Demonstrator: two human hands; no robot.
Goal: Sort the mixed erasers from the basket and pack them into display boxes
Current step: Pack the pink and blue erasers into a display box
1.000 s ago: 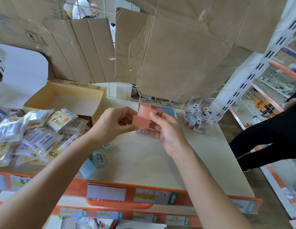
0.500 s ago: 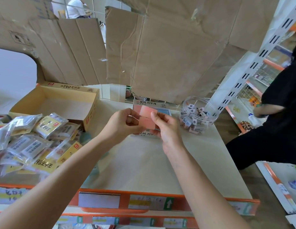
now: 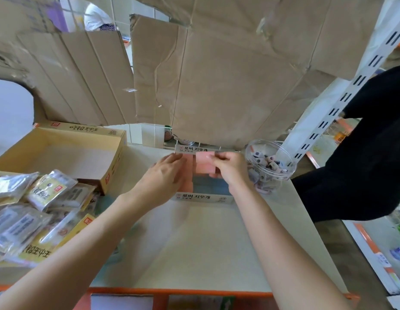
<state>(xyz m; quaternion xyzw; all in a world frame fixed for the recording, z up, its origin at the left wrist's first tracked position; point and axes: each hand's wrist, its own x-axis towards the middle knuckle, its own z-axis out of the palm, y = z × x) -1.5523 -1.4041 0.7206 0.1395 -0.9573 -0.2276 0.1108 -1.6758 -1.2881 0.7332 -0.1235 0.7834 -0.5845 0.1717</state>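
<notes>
The right hand (image 3: 230, 168) pinches a pink eraser (image 3: 204, 165) between thumb and fingertips. A second ago both hands held it up in front of the display box (image 3: 203, 197); now it is low over the back of that box. The left hand (image 3: 165, 175) has let go of it and lies with its fingers nearly straight over the left part of the box, holding nothing that I can see. The box's front strip and raised back flap both read "로버 지우개"; the smaller print beneath is too fine to read. Just right of the box stands a clear jar (image 3: 270, 166) of small erasers. To the left, a yellow box (image 3: 60, 153) carries red-and-black Korean print, upside down from here, and wrapped packets (image 3: 26, 209) are heaped before it. The person in black (image 3: 362, 164) has come closer at the right.
</notes>
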